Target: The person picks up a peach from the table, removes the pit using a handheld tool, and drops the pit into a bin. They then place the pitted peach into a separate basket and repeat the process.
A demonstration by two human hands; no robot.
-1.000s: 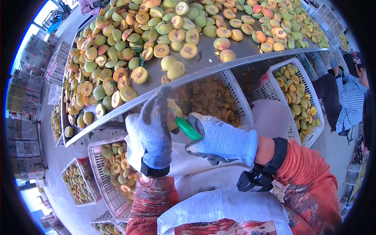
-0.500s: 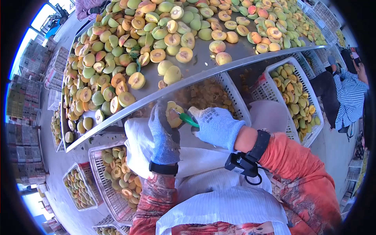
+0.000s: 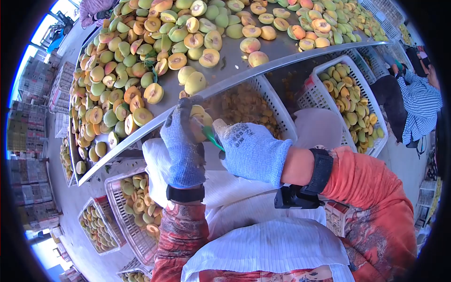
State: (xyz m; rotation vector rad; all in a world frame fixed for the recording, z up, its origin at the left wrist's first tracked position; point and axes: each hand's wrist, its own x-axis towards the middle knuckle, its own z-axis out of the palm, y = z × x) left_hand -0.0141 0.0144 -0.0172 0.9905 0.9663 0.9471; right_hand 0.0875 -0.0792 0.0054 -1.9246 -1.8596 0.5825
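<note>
In a blue glove with dark fingertips, my left hand (image 3: 182,145) is closed around a halved fruit (image 3: 200,115) near the table's metal edge. My right hand (image 3: 251,149), also gloved in blue, grips a green-handled tool (image 3: 213,138). The tool's front end meets the fruit, and its tip is hidden there. Halved and whole fruit, such as one cut half (image 3: 153,93), lie spread over the grey metal table (image 3: 171,114) just beyond my hands.
Below the table edge is a white crate (image 3: 275,105) with brown scraps. Another fruit crate (image 3: 379,127) stands right, with more crates (image 3: 112,188) at lower left. A person in a checked shirt (image 3: 419,105) is at far right; another person's sleeve (image 3: 94,10) shows upper left.
Both hands, with the fruit and the tool, have shifted slightly left and up in view. The table and crates also appear a little shifted. The left hand now covers more of the fruit.
</note>
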